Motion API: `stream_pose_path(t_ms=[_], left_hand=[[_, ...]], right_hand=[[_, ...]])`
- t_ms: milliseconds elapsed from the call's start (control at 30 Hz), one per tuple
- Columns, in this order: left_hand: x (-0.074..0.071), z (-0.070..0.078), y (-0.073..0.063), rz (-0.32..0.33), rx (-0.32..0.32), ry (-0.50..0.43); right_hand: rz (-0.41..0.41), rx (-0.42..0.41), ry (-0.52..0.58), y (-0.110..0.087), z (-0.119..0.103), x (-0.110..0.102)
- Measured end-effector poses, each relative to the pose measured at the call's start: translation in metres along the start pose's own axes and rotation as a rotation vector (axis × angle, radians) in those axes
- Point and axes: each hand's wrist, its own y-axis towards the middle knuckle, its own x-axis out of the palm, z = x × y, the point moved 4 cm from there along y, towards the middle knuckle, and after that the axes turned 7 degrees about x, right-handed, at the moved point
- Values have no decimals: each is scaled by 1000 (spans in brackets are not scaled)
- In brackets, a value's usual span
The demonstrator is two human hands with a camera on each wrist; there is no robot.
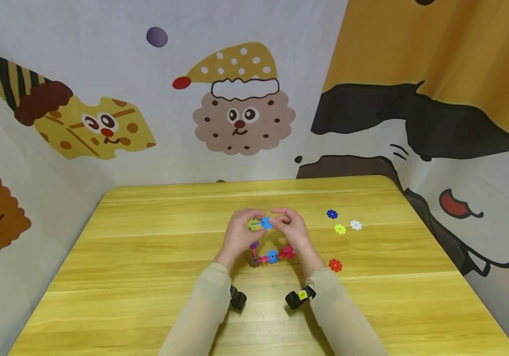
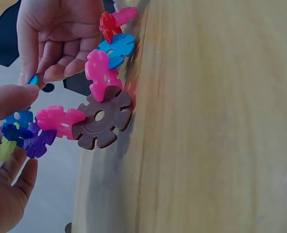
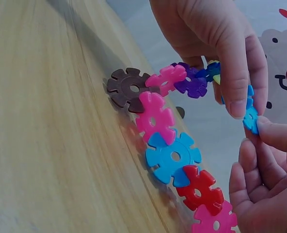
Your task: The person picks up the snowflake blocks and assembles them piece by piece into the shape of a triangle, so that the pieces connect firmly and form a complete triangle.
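A chain of notched plastic snowflake discs hangs from my left hand [image 1: 240, 232], whose fingers and thumb grip its upper end. A yellow-green disc [image 1: 252, 225] shows beside the left fingers. Between both hands is a light blue disc [image 3: 251, 120]; the thumb and fingers of my right hand [image 1: 293, 229] pinch its edge. Down the chain come a dark blue disc [image 3: 210, 72], a purple disc [image 3: 191, 86] and a pink disc [image 3: 167, 80]. A brown disc [image 2: 104, 119] stands at the bend, low by the tabletop. Beyond it run pink, blue [image 2: 117, 50] and red [image 2: 108, 27] discs.
On the wooden table [image 1: 148, 237], loose discs lie right of the hands: dark blue [image 1: 332, 214], yellow-green [image 1: 340, 229], white [image 1: 356, 225] and red [image 1: 335, 265]. A cartoon-printed cloth [image 1: 148, 74] stands behind the table.
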Motion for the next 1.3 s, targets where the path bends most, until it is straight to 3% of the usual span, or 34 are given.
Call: stream_pose_path(t_ms=[200,367,533,667,1100,1300], left_hand=[[-1,0,1,-32,-17,20],[-2,0,3,-64,-29,12],[-4,-3,3,-94,-112,7],[-8,-6,1,-96,-168,-14],[-16,-18,-8,-97,-207,-64],[-16,-20,-9,-81,-203,-71]], right_hand=[[-38,2,-28,-9,-15,3],[-33,-3,-45,-3,-6,3],[-43,-30,-105,0,3,-1],[-99,-88,-195,-7,4,-11],[-51,-215,-518,-38,14,-105],[-83,-171,-586,-53,20,-145]])
